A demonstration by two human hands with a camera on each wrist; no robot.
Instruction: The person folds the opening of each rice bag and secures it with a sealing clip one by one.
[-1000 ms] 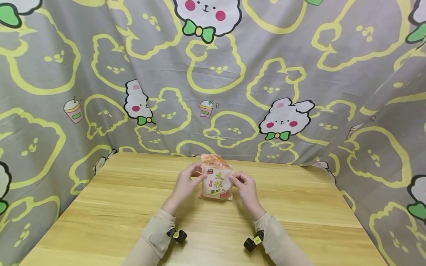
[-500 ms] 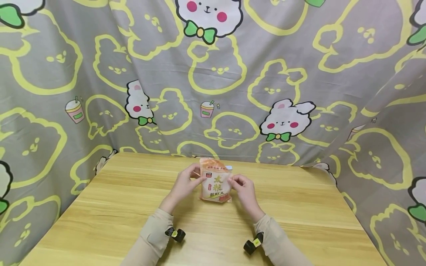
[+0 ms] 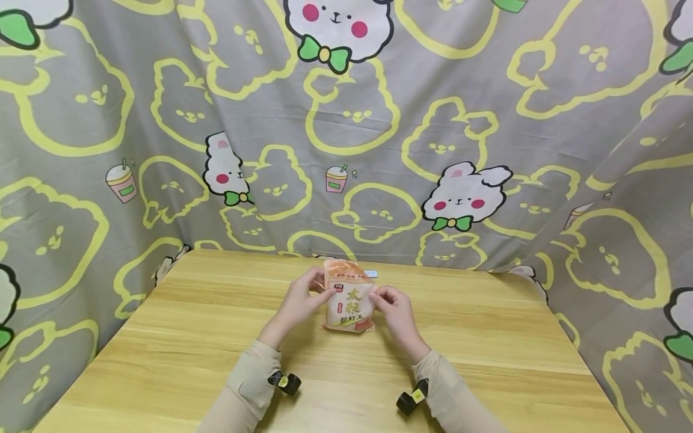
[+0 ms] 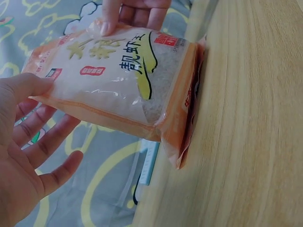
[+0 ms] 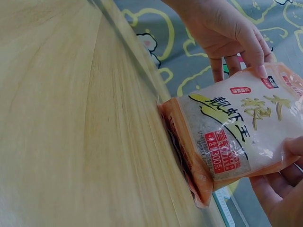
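A small orange and white bag of rice point(image 3: 351, 305) stands on the table, its bottom edge touching the wood. Grains show through its clear window in both wrist views. My left hand point(image 3: 304, 296) pinches the bag's left side, thumb on the front. In the left wrist view the outer fingers point(image 4: 57, 175) of that hand spread out behind it. On the opposite side, my right hand point(image 3: 397, 310) holds the edge between thumb and fingers. Its thumb point(image 5: 294, 145) presses on the front face in the right wrist view.
A pale blue, flat-edged thing point(image 3: 370, 274) lies behind the bag, mostly hidden. The wooden table point(image 3: 206, 325) ends at a grey cartoon-print curtain point(image 3: 373, 168), which hangs at the back and sides. A black wrist device point(image 3: 286, 383) sits on each sleeve.
Both hands have lowered the bag slightly and brought it a little nearer. The pale blue thing behind its top right corner has come into sight. The grip looks the same.
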